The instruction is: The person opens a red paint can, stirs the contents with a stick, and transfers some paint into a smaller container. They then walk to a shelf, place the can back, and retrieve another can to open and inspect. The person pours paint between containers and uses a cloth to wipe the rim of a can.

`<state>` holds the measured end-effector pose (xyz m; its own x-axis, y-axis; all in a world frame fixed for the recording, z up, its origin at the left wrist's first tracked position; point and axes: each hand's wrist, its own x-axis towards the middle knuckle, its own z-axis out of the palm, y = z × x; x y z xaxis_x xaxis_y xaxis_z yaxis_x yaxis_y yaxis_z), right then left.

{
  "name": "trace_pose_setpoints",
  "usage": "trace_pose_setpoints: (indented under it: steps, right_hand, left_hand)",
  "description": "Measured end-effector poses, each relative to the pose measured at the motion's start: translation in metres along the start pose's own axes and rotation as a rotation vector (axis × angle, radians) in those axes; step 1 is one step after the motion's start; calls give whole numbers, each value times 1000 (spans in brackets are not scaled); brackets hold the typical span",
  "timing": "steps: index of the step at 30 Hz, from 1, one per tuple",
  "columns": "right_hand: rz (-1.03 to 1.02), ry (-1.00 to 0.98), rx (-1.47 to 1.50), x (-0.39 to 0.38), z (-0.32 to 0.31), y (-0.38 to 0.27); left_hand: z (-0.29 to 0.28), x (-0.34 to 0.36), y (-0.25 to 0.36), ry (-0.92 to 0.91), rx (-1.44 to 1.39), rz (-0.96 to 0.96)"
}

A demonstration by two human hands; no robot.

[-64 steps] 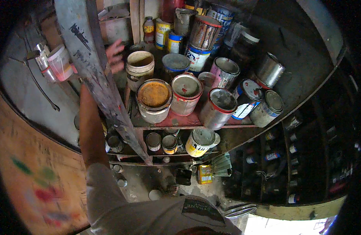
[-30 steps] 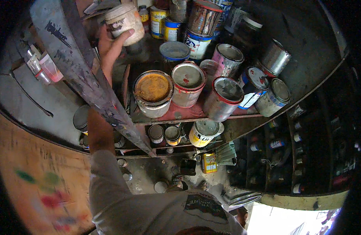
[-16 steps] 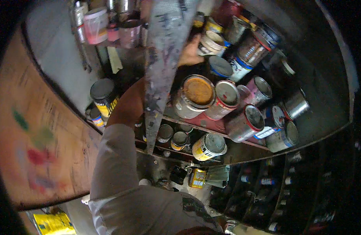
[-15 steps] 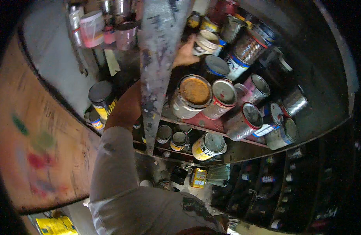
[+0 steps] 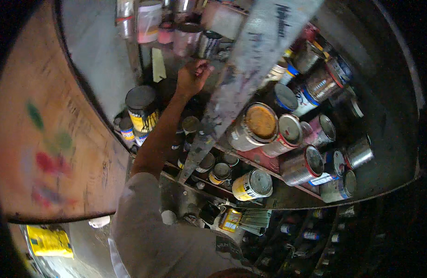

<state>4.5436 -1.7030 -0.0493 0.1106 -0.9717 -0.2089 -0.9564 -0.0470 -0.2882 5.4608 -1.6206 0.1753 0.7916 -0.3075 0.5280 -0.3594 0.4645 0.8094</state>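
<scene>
My left hand (image 5: pixel 193 78) is raised on the left side of a grey, paint-smeared upright panel (image 5: pixel 243 65). Its fingers are curled in, and nothing shows in them. Close above it stand a small ribbed metal can (image 5: pixel 208 45) and a pink-stained can (image 5: pixel 187 39). A black-lidded can with a yellow label (image 5: pixel 142 110) sits left of my forearm. Across the panel, a whitish tub (image 5: pixel 274 73) is partly hidden behind its edge, near a dark-lidded can (image 5: pixel 285 97). My right hand is out of view.
On the right shelf (image 5: pixel 264 160) are several paint cans, including an orange-topped can (image 5: pixel 261 123). A white and yellow can (image 5: pixel 252 185) stands below. A large wooden panel (image 5: pixel 60 139) with paint smears fills the left. A yellow packet (image 5: pixel 49 242) lies at lower left.
My left hand has come away from the whitish tub and out from behind the grey panel to its left side. The view has shifted, so the shelves appear farther right.
</scene>
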Motion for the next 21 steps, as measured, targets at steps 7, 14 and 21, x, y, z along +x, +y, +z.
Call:
trace_pose_setpoints:
  steps: [7,14,21]
  right_hand:
    - [-139,-56,-67,52,-20,-21]
    - [-244,-130,-93,66,-22,-10]
    - [-367,-302,-149,75,-4,29]
  left_hand:
    - [-58,-26,28,235,920,335]
    - [-78,-51,46,78,877,176]
    - [-145,-397,-30,-46,812,-591]
